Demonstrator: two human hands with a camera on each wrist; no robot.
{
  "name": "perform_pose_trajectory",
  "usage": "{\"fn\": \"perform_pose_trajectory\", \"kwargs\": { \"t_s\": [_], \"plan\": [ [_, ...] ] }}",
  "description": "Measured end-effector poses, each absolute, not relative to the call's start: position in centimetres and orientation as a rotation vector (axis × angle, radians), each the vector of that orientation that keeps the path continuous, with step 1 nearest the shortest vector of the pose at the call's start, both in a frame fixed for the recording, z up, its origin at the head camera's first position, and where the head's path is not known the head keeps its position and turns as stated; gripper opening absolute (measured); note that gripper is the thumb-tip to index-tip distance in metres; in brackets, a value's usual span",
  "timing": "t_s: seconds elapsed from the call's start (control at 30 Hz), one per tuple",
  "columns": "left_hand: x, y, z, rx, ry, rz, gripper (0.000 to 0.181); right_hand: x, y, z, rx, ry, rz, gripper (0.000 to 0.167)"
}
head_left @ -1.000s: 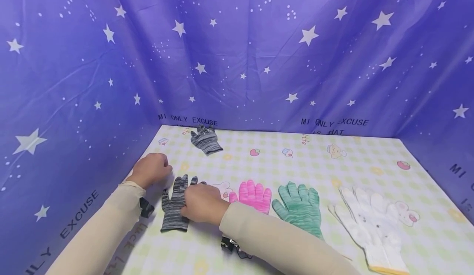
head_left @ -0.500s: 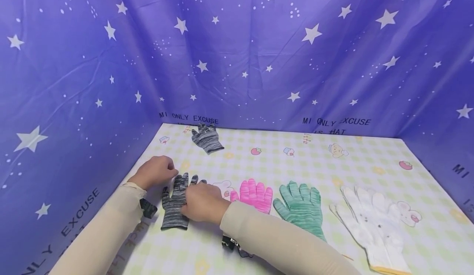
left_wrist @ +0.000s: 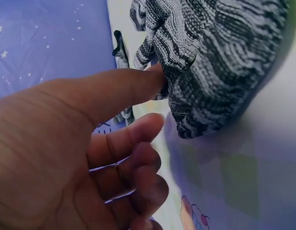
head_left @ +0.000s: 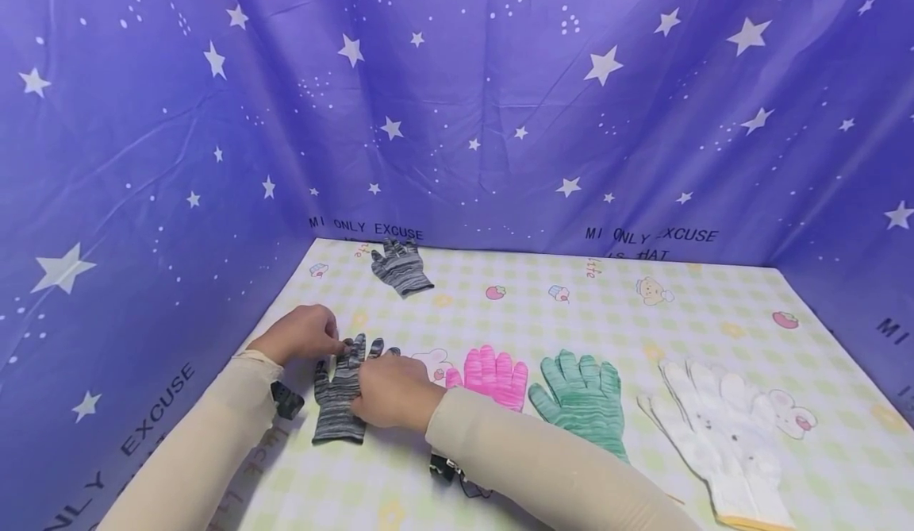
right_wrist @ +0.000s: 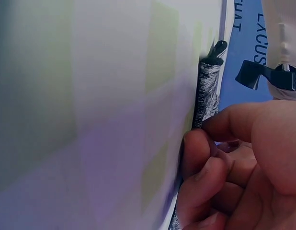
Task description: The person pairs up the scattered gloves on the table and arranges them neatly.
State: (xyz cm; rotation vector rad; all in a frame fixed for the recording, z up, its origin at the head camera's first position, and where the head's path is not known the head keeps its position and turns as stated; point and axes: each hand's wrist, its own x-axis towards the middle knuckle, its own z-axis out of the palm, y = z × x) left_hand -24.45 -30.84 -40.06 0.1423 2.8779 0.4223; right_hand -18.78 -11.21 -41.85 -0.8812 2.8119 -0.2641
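A grey-and-black striped knit glove [head_left: 339, 408] lies on the checked tablecloth, fingers pointing away. My right hand [head_left: 396, 392] covers its right part, and in the right wrist view thumb and forefinger pinch the edge of the striped glove [right_wrist: 209, 91]. At the glove's fingertips is my left hand [head_left: 307, 332]. Its thumb [left_wrist: 133, 86] touches the fabric of the striped glove [left_wrist: 234, 57] in the left wrist view, while the other fingers are loosely bent and apart from the thumb. A second striped glove [head_left: 403, 271] lies at the far left of the table.
To the right lie a pink glove [head_left: 493, 376], partly behind my right sleeve, a green glove [head_left: 581, 404] and a white glove [head_left: 735, 444] with a yellow cuff edge. A purple star-printed curtain [head_left: 457, 102] encloses the table [head_left: 700, 332] at the back and sides.
My left hand has moved right and slightly nearer, from beside the near striped glove to its fingertips. My right hand has stayed on the glove.
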Motion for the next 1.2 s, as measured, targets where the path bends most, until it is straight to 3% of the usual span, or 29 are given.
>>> {"fn": "perform_pose_trajectory", "kwargs": {
  "t_s": [0.17,0.4,0.8,1.03,1.2],
  "plan": [
    [-24.4,-31.1,-40.1,0.109,2.867,0.463,0.026,-18.7,-11.5,-41.6,-0.9,2.791,-0.239,0.036],
    [-24.4,-31.7,-40.5,0.095,2.827,0.532,0.047,-19.7,-11.1,-41.3,-0.941,2.732,-0.277,0.037],
    [-25.3,-31.0,-40.3,0.086,2.826,0.481,0.029,-26.1,-9.3,-39.1,-0.762,2.868,-0.367,0.039],
    [-24.9,-31.3,-40.6,0.078,2.87,0.526,0.041,-29.5,-8.5,-38.9,-0.665,2.92,-0.374,0.035],
    [-24.2,-32.5,-40.3,0.04,2.919,0.592,0.044,-31.7,-8.5,-39.0,-0.618,2.93,-0.399,0.043]
  ]
}}
